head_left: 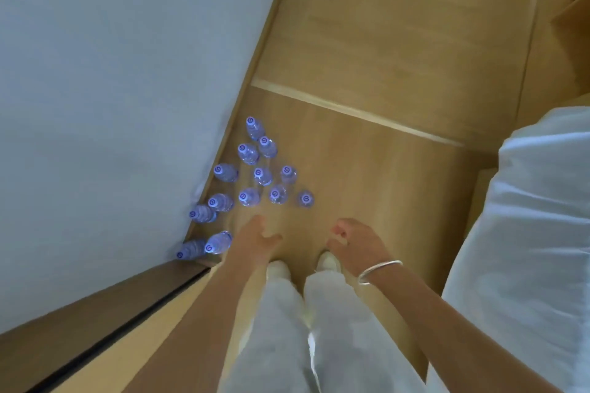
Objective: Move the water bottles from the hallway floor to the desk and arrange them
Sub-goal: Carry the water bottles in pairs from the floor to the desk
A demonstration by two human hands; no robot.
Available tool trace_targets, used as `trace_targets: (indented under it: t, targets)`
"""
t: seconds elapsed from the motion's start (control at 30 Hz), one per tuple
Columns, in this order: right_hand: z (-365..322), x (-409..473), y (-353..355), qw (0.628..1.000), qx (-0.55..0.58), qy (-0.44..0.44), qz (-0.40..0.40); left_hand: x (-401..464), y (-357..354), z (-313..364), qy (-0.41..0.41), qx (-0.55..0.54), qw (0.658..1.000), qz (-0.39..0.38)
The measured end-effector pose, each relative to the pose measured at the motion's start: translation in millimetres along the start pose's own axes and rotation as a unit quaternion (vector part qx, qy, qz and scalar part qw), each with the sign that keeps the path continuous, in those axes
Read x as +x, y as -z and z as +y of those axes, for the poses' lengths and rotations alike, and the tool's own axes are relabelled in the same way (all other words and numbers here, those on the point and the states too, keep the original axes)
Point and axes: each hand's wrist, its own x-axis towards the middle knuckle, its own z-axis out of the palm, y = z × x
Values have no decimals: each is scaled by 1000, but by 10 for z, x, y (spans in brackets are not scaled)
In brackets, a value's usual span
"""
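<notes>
Clear ribbed plastic water bottles [252, 182], blue caps, upright on smooth wooden floor [367, 175]. Left hand [255, 239], right hand [354, 246] open, empty.

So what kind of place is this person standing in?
Probably an indoor hallway: a plain pale wall runs beside a narrow wooden floor, and water bottles stand grouped along the wall's base.

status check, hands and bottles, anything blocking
Left hand and right hand both open, empty, reaching down. Water bottles all standing on the floor by the wall, none lifted. Nothing in the way.
</notes>
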Motion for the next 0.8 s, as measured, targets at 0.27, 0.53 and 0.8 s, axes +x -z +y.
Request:
trace_targets:
  t: [0.27,0.53,0.8]
  targets:
    - [851,2138,-1219,994,-87,-37,-61,2058,-1189,-850,128,-94,987,26]
    - [1489,3497,-2199,998,44,-46,5,3546,-1678,-1330,84,-101,989,64]
    - [1579,3941,-2446,987,107,4,119,3907,-1789,-1363,-13,-142,987,76]
